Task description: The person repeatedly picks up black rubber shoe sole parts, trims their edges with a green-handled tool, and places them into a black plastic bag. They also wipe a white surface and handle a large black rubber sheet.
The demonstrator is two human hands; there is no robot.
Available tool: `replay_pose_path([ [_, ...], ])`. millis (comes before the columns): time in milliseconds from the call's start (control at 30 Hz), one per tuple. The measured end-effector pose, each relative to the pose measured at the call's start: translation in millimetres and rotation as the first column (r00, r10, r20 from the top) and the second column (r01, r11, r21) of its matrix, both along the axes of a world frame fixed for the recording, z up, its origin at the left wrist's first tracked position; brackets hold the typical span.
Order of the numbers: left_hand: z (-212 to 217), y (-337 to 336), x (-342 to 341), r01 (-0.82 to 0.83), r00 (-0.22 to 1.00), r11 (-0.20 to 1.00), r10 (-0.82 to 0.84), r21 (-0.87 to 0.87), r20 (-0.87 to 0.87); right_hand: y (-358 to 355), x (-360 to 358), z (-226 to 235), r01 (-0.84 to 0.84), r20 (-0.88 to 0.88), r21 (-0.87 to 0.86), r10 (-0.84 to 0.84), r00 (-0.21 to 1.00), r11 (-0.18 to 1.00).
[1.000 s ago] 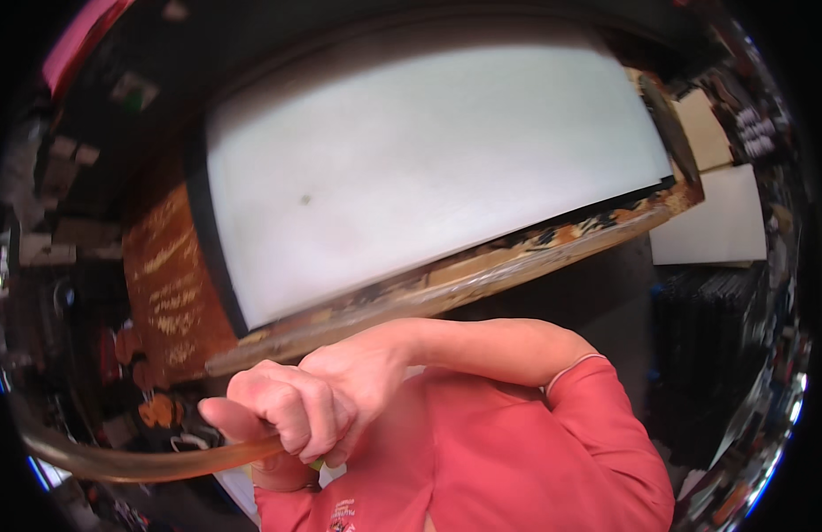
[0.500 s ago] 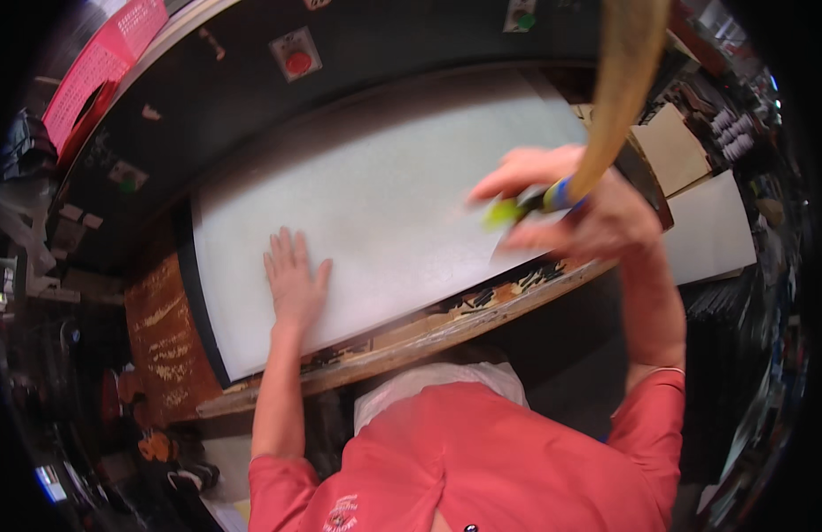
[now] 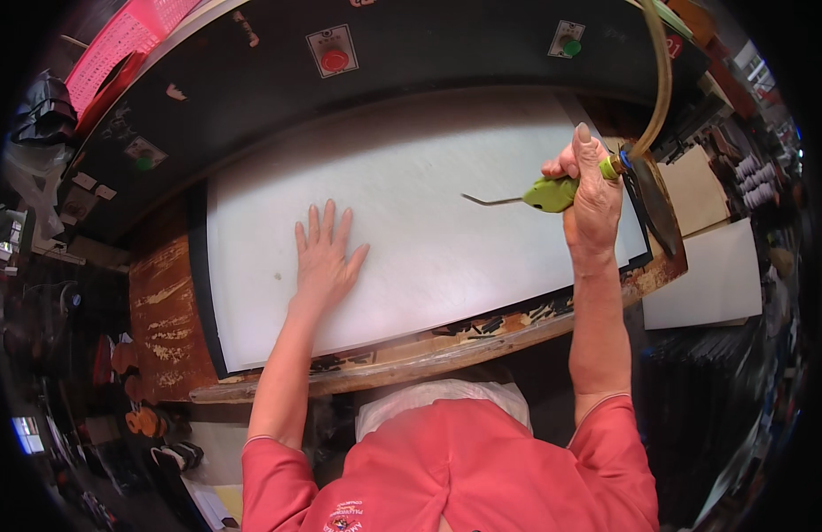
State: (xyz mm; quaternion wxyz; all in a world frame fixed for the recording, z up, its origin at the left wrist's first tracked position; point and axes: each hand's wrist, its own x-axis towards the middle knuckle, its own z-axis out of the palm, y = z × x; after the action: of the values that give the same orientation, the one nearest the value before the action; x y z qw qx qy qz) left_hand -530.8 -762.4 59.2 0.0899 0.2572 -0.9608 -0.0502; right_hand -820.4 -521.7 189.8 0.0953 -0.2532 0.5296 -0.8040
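Observation:
My left hand [image 3: 327,262] lies flat with fingers spread on a large translucent white sheet [image 3: 402,239], left of its middle. Under the sheet a black sheet [image 3: 199,266] shows along the left edge. My right hand [image 3: 592,195] grips a green air blow gun [image 3: 549,193] over the right part of the sheet. Its thin bent metal nozzle points left. From the gun's fitting a yellowish hose [image 3: 661,97] runs up past the top of the view. My right thumb points up and away from the gun.
A dark machine panel with a red button [image 3: 334,59] and green buttons [image 3: 570,47] spans the far side. Dark scraps [image 3: 499,324] lie along the worn wooden front edge [image 3: 411,362]. White boards [image 3: 708,275] sit at right, a pink basket [image 3: 118,49] at far left.
My right hand has turned, and the hose has swung right, away from in front of it. The nozzle, blurred before, now shows clearly. My left hand stays flat on the sheet.

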Motion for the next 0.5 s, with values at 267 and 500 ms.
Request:
replay_pose_path([
  [267, 1, -29, -43, -0.035, 0.999, 0.999, 0.035, 0.017, 0.018, -40, -25, 24, 0.358, 0.006, -0.065, -0.359, 0.934, 0.931],
  [500, -12, -94, -67, -0.142, 0.990, 0.990, 0.142, 0.009, -0.005, -37, -19, -5, 0.172, -0.121, -0.034, -0.175, 0.977, 0.985],
])
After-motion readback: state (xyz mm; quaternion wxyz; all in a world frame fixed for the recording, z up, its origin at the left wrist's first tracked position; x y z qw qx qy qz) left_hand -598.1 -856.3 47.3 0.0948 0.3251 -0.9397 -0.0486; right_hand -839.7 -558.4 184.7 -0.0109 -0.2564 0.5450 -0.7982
